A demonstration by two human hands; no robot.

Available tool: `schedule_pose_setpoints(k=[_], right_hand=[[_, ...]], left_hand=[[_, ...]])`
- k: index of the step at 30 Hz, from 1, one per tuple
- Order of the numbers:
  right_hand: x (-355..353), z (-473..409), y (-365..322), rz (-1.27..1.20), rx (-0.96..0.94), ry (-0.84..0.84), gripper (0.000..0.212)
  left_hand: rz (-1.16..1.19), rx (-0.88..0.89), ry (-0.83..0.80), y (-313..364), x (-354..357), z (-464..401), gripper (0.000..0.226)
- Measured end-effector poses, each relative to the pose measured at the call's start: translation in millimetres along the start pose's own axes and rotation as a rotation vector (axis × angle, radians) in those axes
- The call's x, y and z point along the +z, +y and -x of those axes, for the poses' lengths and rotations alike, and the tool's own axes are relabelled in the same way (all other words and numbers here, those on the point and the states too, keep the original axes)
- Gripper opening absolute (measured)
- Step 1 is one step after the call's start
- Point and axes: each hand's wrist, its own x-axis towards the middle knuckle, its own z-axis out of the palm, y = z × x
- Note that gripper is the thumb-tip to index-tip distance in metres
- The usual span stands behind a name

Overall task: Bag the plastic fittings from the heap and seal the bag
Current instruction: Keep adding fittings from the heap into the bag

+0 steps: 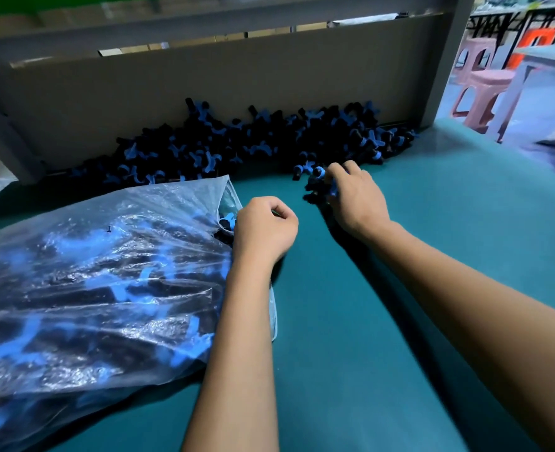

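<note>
A long heap of black and blue plastic fittings (253, 138) lies along the grey back panel of the table. A clear plastic bag (100, 282), well filled with the same fittings, lies on its side at the left with its mouth toward the middle. My left hand (264, 230) is curled at the bag's mouth and grips its edge. My right hand (356, 197) is at the near edge of the heap, its fingers curled round a few fittings (318, 185).
The table has a teal mat (400, 321). A grey back panel (204, 93) and a grey post (449, 60) bound the far side. Beyond the right edge stand a pink stool (485, 89) and an orange object.
</note>
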Motion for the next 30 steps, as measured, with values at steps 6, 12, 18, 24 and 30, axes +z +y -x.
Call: schedule_pose_setpoints(k=[6, 12, 18, 24, 30], right_hand=[[-24, 37, -5, -0.566, 0.219, 0.253, 0.01], [-34, 65, -18, -1.198, 0.23, -0.218, 0.021], [-31, 70, -10, -1.469, 0.181, -0.502, 0.023], [-26, 66, -4, -1.577, 0.392, -0.164, 0.006], [-26, 70, -10, -1.355, 0.242, -0.205, 0.02]], left_hand=[[0.062, -0.016, 0.006, -2, 0, -1, 0.012], [0.208, -0.014, -0.073, 4, -4, 1, 0.018], [0.234, 0.004, -0.261, 6, -9, 8, 0.011], [0.337, -0.108, -0.162, 4, -9, 10, 0.026], [0.395, -0.059, -0.142, 3, -8, 8, 0.039]])
